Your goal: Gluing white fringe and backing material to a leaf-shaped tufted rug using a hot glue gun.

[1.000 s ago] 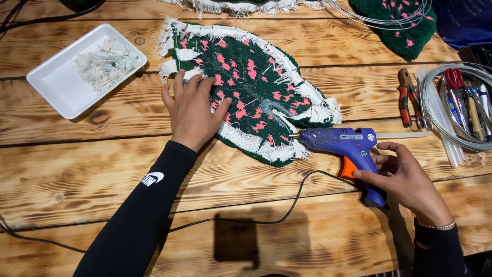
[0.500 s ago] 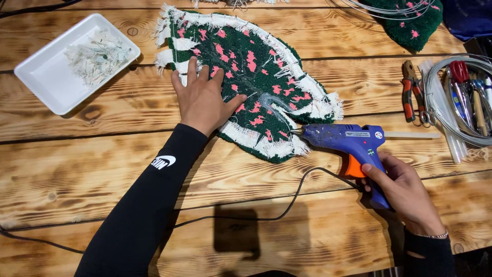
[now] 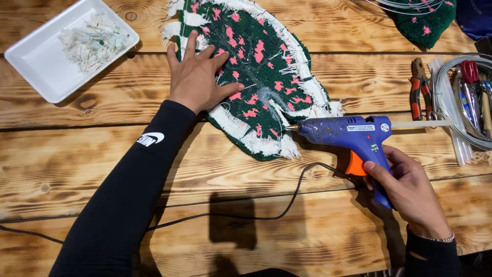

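- Our right hand (image 3: 410,192) grips the blue glue gun (image 3: 353,137) tight; its hot tip could burn us
- Our left hand (image 3: 197,77) lies flat and open on the green leaf piece (image 3: 266,66); wet glue could stick our fingers

Left hand (image 3: 197,77) lies flat, palm down with fingers spread, its black-sleeved arm stretched forward, while right hand (image 3: 410,187) is curled in a closed grip, wrist low at the near edge.

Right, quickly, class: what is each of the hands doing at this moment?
Left hand: open, flat on the green tufted piece.
Right hand: closed around the blue glue gun.
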